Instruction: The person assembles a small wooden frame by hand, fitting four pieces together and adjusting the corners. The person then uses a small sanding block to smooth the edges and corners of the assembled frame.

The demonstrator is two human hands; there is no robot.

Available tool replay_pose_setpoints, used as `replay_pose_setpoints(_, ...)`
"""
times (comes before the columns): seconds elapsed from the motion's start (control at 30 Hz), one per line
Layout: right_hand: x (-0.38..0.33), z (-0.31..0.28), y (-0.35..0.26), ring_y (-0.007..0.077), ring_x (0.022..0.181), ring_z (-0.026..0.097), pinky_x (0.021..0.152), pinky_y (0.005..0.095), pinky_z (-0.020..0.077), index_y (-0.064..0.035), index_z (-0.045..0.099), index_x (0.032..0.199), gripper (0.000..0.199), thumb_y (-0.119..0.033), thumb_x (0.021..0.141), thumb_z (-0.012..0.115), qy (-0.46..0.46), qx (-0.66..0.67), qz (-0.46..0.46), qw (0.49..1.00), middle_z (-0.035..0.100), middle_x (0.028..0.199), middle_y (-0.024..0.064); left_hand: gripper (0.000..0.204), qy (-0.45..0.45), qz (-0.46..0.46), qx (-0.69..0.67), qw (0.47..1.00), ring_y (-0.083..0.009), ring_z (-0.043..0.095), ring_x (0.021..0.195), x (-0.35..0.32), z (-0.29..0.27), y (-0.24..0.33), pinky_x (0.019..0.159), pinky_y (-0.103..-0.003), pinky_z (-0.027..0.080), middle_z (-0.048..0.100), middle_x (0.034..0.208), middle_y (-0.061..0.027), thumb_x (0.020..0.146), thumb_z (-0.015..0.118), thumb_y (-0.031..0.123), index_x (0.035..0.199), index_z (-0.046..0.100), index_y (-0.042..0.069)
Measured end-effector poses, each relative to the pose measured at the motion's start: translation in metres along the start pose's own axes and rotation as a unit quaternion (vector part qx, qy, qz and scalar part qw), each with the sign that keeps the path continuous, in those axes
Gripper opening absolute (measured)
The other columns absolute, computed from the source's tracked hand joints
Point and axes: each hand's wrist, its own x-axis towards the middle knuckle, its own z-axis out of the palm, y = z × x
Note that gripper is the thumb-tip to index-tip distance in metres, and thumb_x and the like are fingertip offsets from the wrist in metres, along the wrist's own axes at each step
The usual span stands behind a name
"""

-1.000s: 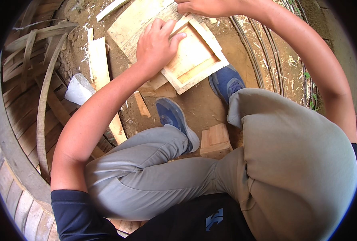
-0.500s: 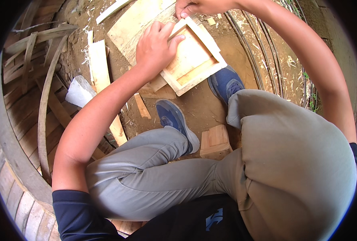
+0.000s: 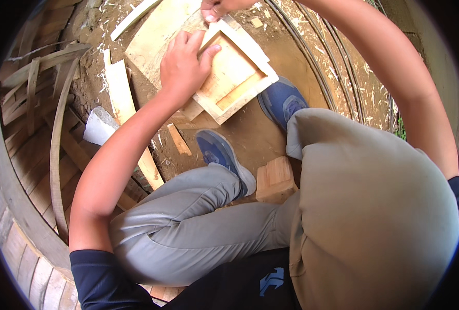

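we sat low over the dirt ground [image 3: 271, 137] with our knees bent, so the work was close to us. a shallow wooden tray [image 3: 233, 77], a flat square box with thin raised sides, lay on top of a pale wooden board [image 3: 157, 33] near the top edge of the ground. we think the board was under it to keep it flat and out of the dirt.

our left hand [image 3: 184, 67] lay spread out on the left side of the tray. the fingers [image 3: 194, 42] were open and flat, not curled around anything, with the thumb reaching over the side into the tray. it looked like we pressed down so the tray would not slide.

our right hand [image 3: 220, 7] was at the far corner of the tray, right at the top edge of the view. its fingers were curled in, pinched at the corner, but most of the hand was cut off, so we could not tell if they held some small thing.

our blue shoes [image 3: 224, 157] sat just below the tray. a small wood block [image 3: 276, 180] lay by the nearer shoe. a long plank [image 3: 129, 121] and a white chunk [image 3: 99, 126] lay to the left, beside curved wooden strips [image 3: 56, 150].
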Motion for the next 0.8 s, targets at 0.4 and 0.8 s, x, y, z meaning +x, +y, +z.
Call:
replay_pose_setpoints(0.4,-0.021,0.011,-0.016,0.021,0.087,0.064,0.081,0.0388,0.0505,0.0027,0.071,0.107,0.03,-0.025,0.103,0.062,0.063,0.013,-0.001,0.998,0.073,0.092,0.0136,0.041,0.01,0.003,-0.039,0.999,-0.0274,0.065,0.099,0.0,0.0,-0.007,0.08,-0.043,0.053,0.063,0.105,-0.0093,0.096,0.068,0.046,0.123,0.068,0.014)
replay_pose_setpoints(0.8,-0.11,-0.003,-0.144,0.0265,0.082,0.068,0.078,0.0425,0.0523,0.0046,0.071,0.099,0.032,-0.025,0.103,0.061,0.208,0.049,0.045,0.976,0.072,0.087,0.0186,0.05,-0.038,0.054,-0.033,0.997,-0.0292,0.072,0.09,0.014,-0.12,0.03,0.085,-0.039,0.056,0.073,0.104,-0.013,0.078,0.076,0.003,0.126,0.073,0.012)
